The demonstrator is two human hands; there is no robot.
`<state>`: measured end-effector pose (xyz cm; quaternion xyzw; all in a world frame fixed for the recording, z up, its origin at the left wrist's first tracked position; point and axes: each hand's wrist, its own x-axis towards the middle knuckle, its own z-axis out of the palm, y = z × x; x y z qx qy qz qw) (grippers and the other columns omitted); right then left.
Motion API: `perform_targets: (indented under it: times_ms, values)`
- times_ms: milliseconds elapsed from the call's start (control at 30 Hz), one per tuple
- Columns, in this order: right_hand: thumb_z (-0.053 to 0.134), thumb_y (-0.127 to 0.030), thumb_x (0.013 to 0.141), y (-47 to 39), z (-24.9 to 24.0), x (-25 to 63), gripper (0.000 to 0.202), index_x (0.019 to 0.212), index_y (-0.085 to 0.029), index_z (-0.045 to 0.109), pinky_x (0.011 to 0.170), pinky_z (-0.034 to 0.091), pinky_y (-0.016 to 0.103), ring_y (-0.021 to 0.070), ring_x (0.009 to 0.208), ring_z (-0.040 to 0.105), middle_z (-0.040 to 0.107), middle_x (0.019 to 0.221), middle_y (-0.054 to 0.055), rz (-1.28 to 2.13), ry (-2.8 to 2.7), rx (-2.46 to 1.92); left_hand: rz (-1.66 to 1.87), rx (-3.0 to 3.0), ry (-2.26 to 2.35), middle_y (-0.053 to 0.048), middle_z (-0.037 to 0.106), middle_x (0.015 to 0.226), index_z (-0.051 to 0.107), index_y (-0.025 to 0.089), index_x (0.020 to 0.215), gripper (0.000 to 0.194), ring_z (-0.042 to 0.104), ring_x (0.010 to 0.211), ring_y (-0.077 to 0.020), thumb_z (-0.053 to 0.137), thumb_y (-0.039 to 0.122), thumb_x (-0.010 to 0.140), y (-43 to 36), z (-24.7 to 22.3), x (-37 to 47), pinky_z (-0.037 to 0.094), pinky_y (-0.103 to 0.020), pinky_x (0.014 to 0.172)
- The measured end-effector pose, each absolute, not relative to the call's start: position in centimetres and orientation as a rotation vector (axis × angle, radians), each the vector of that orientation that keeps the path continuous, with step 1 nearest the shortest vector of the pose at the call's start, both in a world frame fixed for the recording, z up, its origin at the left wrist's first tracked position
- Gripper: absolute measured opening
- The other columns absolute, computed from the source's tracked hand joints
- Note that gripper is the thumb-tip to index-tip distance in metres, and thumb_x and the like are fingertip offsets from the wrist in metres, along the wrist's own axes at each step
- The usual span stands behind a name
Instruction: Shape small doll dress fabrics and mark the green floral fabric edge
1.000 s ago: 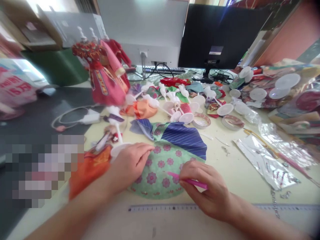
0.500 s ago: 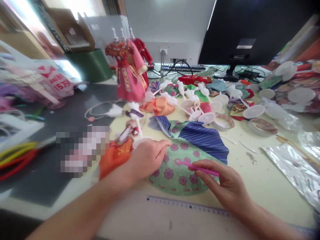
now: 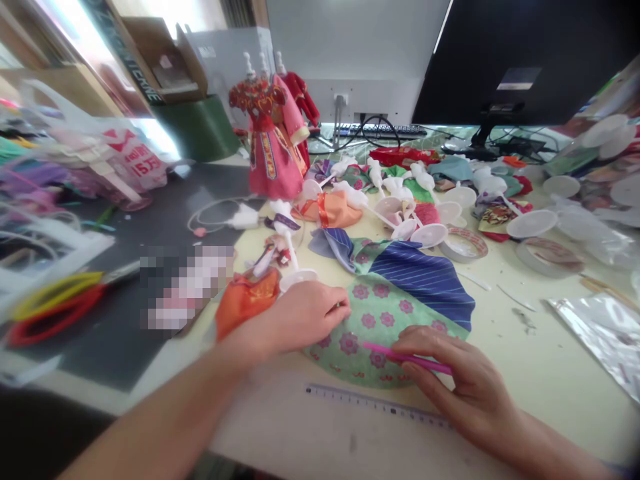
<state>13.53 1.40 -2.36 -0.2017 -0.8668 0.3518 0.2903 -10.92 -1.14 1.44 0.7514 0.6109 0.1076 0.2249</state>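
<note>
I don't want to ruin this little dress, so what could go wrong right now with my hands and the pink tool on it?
The pink tool in the right hand lies across the green floral skirt; its tip might snag or mark the fabric. The left hand pins only the skirt's left edge, so the cloth could shift. That wrist is close to the orange garment and white stand, which it might knock.

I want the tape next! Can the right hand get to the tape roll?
Probably yes: the tape roll lies in the open beyond the blue cloth, though the right hand already holds a pink stick.
</note>
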Motion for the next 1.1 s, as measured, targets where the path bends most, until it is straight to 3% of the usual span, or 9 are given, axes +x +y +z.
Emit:
perform_targets:
  times_ms: [300,1100]
  values:
    - [0.053,-0.009,0.087,1.58,-2.51,13.37,0.024,0.105,-0.024,0.056,0.069,0.046,0.027,0.0134,0.078,0.06,0.066,0.088,0.0,0.82,-2.317,-0.549,0.212,2.082,1.63,0.003,0.065,0.069,0.06,0.021,0.077,0.023,0.056,0.065,-0.0116,0.045,0.031,0.089,-1.17,0.94,-11.27,0.031,-0.024,0.058]
    - [0.053,-0.009,0.086,1.57,-2.27,12.92,0.023,0.105,-0.021,0.057,0.065,0.046,0.028,0.0138,0.075,0.059,0.065,0.084,0.002,0.856,-2.333,-0.511,0.103,2.138,1.715,0.002,0.058,0.061,0.054,0.019,0.071,0.015,0.046,0.056,-0.0119,0.05,0.028,0.082,-1.08,0.48,-10.35,0.023,-0.024,0.051]
